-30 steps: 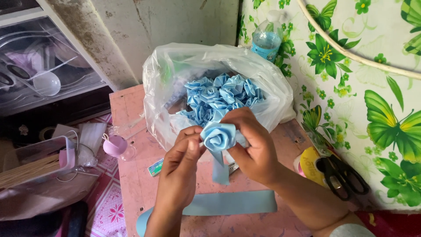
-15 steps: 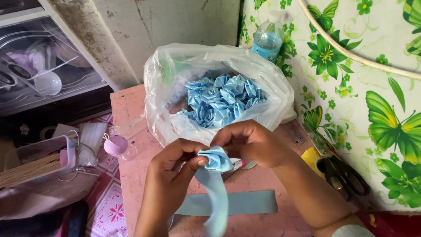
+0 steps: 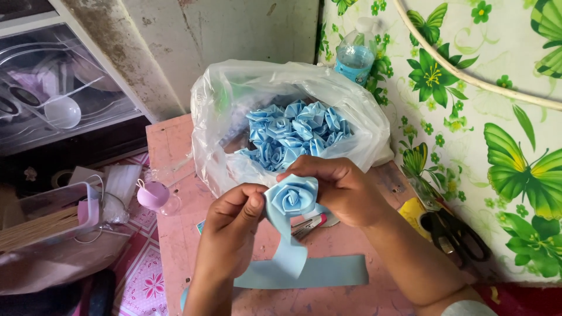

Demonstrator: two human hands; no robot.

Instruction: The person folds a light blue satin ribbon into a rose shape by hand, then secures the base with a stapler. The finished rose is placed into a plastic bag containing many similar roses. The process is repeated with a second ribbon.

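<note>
My left hand (image 3: 229, 225) and my right hand (image 3: 339, 188) together hold a light blue ribbon rose (image 3: 293, 196) just above the pink table (image 3: 170, 146). The left thumb and fingers pinch the ribbon at the rose's left edge. The right hand cups the rose from the right and behind. A loose ribbon tail (image 3: 291, 251) hangs down from the rose onto a flat strip of the same ribbon (image 3: 328, 272) on the table. Behind my hands an open clear plastic bag (image 3: 228, 105) holds several finished blue ribbon roses (image 3: 295, 131).
Black-handled scissors (image 3: 453, 234) lie at the right by a yellow object (image 3: 413, 212). A plastic bottle (image 3: 354, 55) stands behind the bag against the butterfly-patterned wall. A small pink cap-like item (image 3: 152, 194) sits at the table's left edge. Clear containers (image 3: 44, 219) stand at the left.
The rose was turned and lowered in my hands, then brought face up again. The left hand has shifted its pinch to the rose's left edge, and the ribbon tail hangs lower.
</note>
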